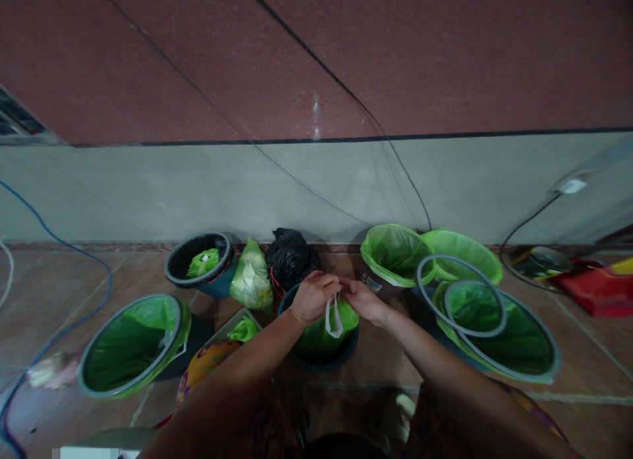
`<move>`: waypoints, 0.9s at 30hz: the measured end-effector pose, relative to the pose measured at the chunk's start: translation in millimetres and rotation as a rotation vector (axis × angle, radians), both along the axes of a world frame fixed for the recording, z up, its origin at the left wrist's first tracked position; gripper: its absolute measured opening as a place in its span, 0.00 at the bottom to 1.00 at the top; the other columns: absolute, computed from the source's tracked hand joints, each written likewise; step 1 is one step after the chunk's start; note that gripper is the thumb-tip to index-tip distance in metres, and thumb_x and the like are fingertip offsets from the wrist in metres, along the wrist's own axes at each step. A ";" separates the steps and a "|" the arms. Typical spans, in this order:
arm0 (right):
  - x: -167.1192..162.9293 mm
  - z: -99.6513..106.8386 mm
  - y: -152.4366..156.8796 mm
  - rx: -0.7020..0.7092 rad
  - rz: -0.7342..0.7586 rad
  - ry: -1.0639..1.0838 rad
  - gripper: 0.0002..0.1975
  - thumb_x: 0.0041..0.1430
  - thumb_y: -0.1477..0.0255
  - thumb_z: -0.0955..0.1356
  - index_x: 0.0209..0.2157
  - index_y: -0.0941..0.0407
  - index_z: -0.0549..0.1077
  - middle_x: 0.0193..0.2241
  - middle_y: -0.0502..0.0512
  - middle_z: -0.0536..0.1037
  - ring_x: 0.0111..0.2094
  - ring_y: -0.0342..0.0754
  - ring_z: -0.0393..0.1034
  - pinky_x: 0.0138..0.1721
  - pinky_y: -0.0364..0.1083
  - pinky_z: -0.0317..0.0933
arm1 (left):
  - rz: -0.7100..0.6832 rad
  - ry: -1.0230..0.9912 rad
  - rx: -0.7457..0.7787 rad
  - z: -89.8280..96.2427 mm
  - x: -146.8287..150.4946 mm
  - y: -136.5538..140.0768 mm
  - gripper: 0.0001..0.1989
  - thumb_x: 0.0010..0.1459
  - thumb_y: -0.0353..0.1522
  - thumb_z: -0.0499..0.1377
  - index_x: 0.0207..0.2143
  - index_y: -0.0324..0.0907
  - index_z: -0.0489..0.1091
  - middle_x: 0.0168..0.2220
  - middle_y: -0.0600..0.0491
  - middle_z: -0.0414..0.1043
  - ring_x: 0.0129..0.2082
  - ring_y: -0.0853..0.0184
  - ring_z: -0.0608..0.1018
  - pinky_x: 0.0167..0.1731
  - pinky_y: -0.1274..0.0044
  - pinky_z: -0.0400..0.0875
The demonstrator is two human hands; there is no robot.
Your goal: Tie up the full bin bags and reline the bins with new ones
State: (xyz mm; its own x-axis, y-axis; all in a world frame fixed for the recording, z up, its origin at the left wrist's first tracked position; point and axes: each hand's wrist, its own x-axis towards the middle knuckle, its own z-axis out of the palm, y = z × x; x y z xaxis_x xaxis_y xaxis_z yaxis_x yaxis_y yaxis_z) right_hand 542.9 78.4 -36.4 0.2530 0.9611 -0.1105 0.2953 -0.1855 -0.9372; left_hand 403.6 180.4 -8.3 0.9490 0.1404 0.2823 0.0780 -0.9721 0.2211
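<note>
A dark round bin (353, 345) stands in front of me with a green garbage bag (316, 339) inside it. Over its mouth, my left hand (316, 297) and my right hand (364, 302) meet, fingers pinched together at the gathered top of the bag. A white drawstring loop (335, 320) hangs below the fingers. Exactly what each fingertip grips is partly hidden. Just behind my left hand sits a tied black garbage bag (291, 256), beside a filled green bag (252, 277).
Green-lined bins surround me: one at left (129, 347), one at back right (395, 254), another at right (514, 340) with a loose grey ring (462, 294) on it. A black-lined bin (199, 260) stands back left. A blue hose (82, 248) crosses the floor; a red object (593, 291) lies right.
</note>
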 end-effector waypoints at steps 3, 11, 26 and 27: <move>1.8 3.9 0.0 -0.049 0.026 -0.067 0.17 0.52 0.77 0.61 0.41 0.57 0.76 0.29 0.51 0.79 0.33 0.46 0.71 0.36 0.44 0.65 | 0.025 -0.012 0.013 -0.8 -0.1 1.3 0.11 0.63 0.34 0.51 0.34 0.42 0.73 0.35 0.51 0.72 0.38 0.66 0.72 0.48 0.70 0.60; 5.7 16.5 -5.5 -0.167 -0.038 -0.697 0.14 0.60 0.72 0.60 0.33 0.56 0.77 0.30 0.58 0.80 0.33 0.48 0.73 0.36 0.44 0.60 | 0.193 0.066 -0.144 -5.6 -0.2 7.2 0.11 0.60 0.31 0.52 0.33 0.42 0.75 0.33 0.49 0.73 0.37 0.65 0.74 0.42 0.74 0.63; 13.5 25.4 -18.2 -0.181 -0.048 -0.825 0.15 0.64 0.70 0.59 0.34 0.54 0.75 0.32 0.56 0.79 0.35 0.48 0.73 0.34 0.43 0.56 | 0.525 -0.087 -1.317 -15.8 2.6 15.1 0.14 0.51 0.40 0.57 0.24 0.38 0.70 0.16 0.59 0.60 0.17 0.74 0.65 0.20 0.81 0.57; 11.6 26.1 -17.8 -0.142 -0.036 -0.807 0.14 0.64 0.71 0.59 0.34 0.54 0.75 0.33 0.56 0.79 0.35 0.48 0.73 0.35 0.43 0.57 | 0.489 -0.107 -1.406 -14.9 4.4 12.1 0.16 0.51 0.43 0.57 0.26 0.38 0.71 0.16 0.59 0.61 0.16 0.75 0.64 0.20 0.81 0.57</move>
